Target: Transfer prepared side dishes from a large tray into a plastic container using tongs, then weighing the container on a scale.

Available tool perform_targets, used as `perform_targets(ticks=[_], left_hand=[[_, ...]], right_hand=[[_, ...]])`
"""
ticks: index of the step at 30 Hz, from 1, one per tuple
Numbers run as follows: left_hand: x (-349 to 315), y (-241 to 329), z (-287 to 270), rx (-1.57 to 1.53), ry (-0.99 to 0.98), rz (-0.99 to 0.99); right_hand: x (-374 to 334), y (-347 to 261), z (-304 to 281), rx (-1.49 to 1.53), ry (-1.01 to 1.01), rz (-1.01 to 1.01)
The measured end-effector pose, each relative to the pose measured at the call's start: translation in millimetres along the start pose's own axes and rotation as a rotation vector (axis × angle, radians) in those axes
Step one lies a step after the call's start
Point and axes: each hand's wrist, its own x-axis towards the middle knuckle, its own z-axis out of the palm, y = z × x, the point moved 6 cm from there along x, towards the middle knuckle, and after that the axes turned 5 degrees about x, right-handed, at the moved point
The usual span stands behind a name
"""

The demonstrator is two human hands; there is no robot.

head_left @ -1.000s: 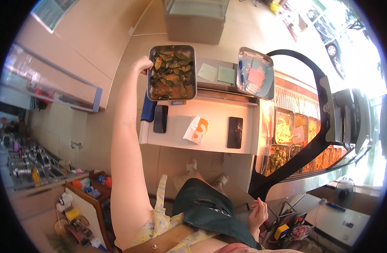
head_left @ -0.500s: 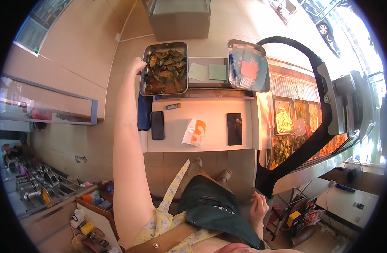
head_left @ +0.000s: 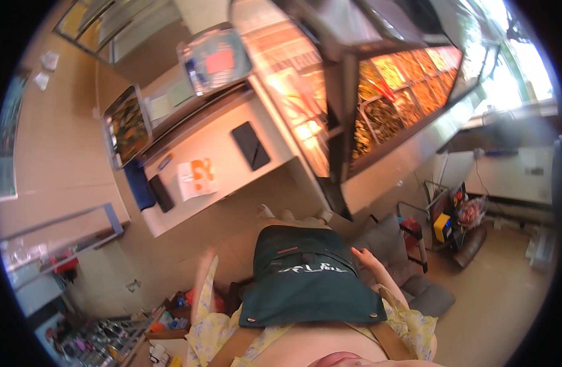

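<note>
My left hand point(head_left: 206, 263) hangs low beside the dark green apron point(head_left: 311, 278), smeared by motion, so its fingers cannot be read. On the apron's other side, my right hand point(head_left: 367, 258) is held loosely, fingers apart and holding nothing. Ahead to the left, a metal tray of cooked green-shelled food point(head_left: 128, 125), likely mussels, rests at the edge of a white desk point(head_left: 232, 183), apart from both hands. A second metal tray point(head_left: 247, 58) holds packets, a pink note and a blue pen.
On the desk lie two dark phones, one phone point(head_left: 250, 145) nearer the right, and a white-and-orange paper bag point(head_left: 196, 177). A heated display case point(head_left: 403, 92) with several food trays stands at right. A grey chair point(head_left: 409, 275) is close by my right arm.
My left hand has let go of the mussel tray and dropped back to my side. My view has turned right, so the desk and trays now sit further left and tilted.
</note>
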Motion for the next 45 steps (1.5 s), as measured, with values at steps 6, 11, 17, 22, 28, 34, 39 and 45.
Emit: perform_targets(ticks=[6,11,17,22,28,34,39,45], left_hand=[[-197.6,-23.5,212.7,-0.465,-1.218,-0.473],[-340.9,111.6,197.7,-0.235,-0.893,0.040],[-193.0,4.9,321.2,0.154,-0.916,-0.015],[-311.6,168.4,314.8,0.639,-0.958,0.716],[-433.0,367.5,321.5,0.229,-1.027,0.950],[-426.1,485.5,364.6,0.034,-0.080,1.491],[-402.1,504.5,418.8,0.105,0.019,1.265],[-396.8,507.4,427.9,0.229,0.020,1.109]], right_hand=[[48.5,50.5,-9.3,0.368,-0.456,0.059],[98.2,118.4,-58.9,0.247,-0.407,0.037],[77.4,131.5,-113.2,0.357,-0.305,-0.081],[106.4,174.4,-164.7,0.375,-0.209,-0.158],[127.2,122.4,-316.5,0.569,0.038,-0.413],[84.9,-0.9,-439.7,0.361,0.203,-0.635],[58.6,-70.6,-462.1,0.062,0.184,-0.815],[89.9,-98.3,-468.6,-0.072,0.016,-0.805]])
